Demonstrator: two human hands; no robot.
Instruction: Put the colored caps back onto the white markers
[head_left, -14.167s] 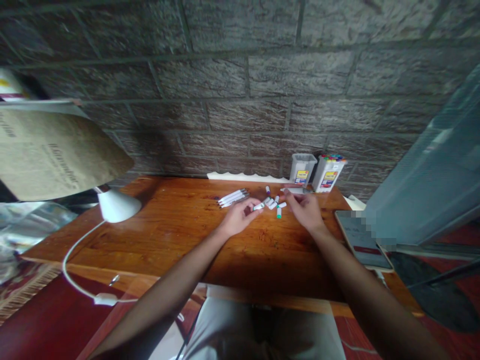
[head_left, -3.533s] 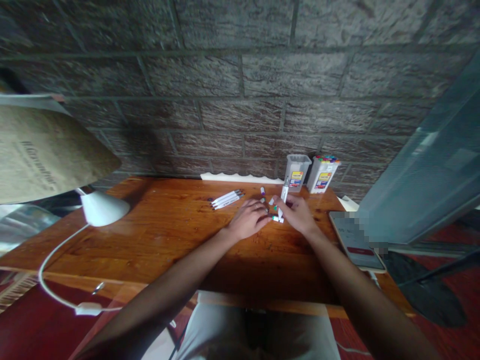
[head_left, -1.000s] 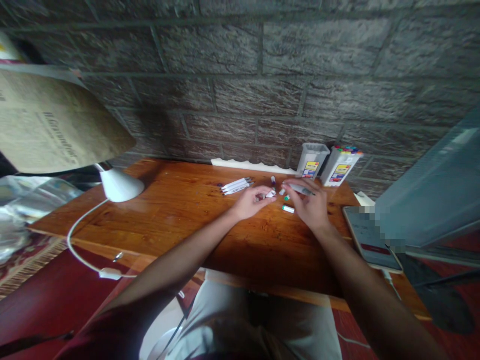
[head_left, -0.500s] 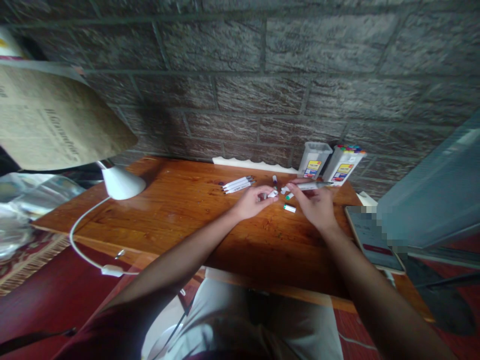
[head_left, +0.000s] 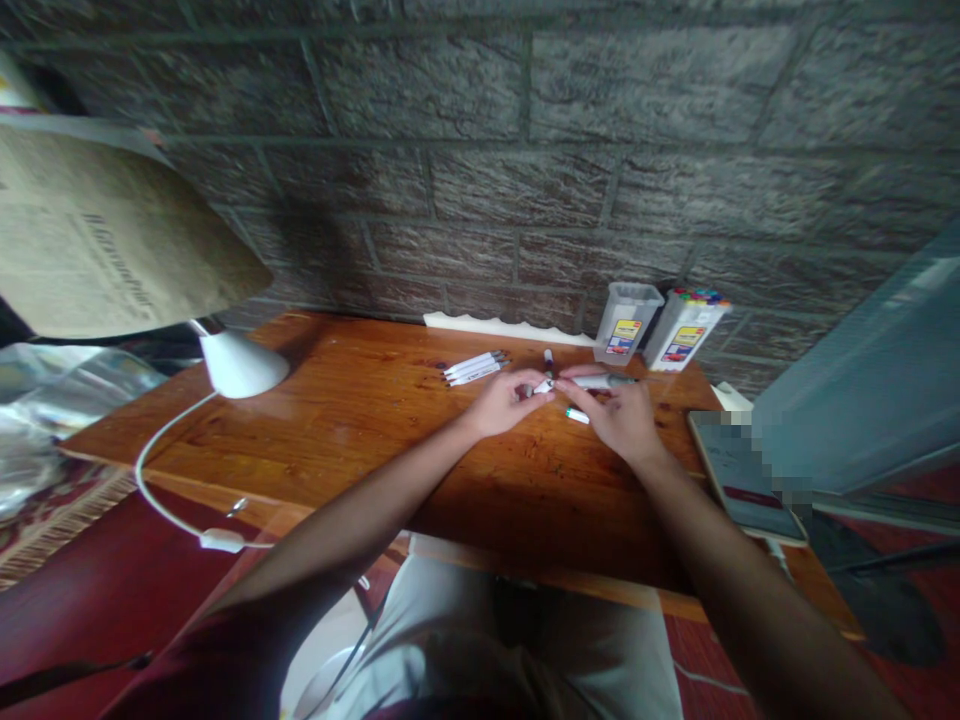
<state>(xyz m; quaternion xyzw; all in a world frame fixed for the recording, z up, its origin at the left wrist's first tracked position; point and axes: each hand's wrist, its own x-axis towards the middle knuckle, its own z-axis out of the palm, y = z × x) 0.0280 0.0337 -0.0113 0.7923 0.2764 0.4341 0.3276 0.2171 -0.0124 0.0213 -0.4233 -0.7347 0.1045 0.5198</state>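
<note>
My left hand (head_left: 504, 404) is closed on a small white marker cap (head_left: 544, 386), pinched between thumb and fingers. My right hand (head_left: 621, 412) grips a white marker (head_left: 597, 381), held nearly level. The marker's left end points at the cap, and the fingertips of both hands almost meet there. A loose cap with a green end (head_left: 577, 415) lies just below the hands. Another cap with a purple end (head_left: 548, 357) is behind them. To the left, several uncapped white markers (head_left: 474, 368) lie side by side on the wooden desk (head_left: 360, 400).
Against the brick wall stand a clear plastic container (head_left: 627, 322) and one full of coloured markers (head_left: 686, 328). A tablet (head_left: 744, 480) lies at the desk's right edge. On the left is a lamp (head_left: 244, 364) with a trailing cord. A white scalloped strip (head_left: 510, 329) runs along the back.
My right hand has brought the marker leftward to the cap in my left hand. Earlier, my left hand reached among more loose caps, several of which are now hidden or gone from view.
</note>
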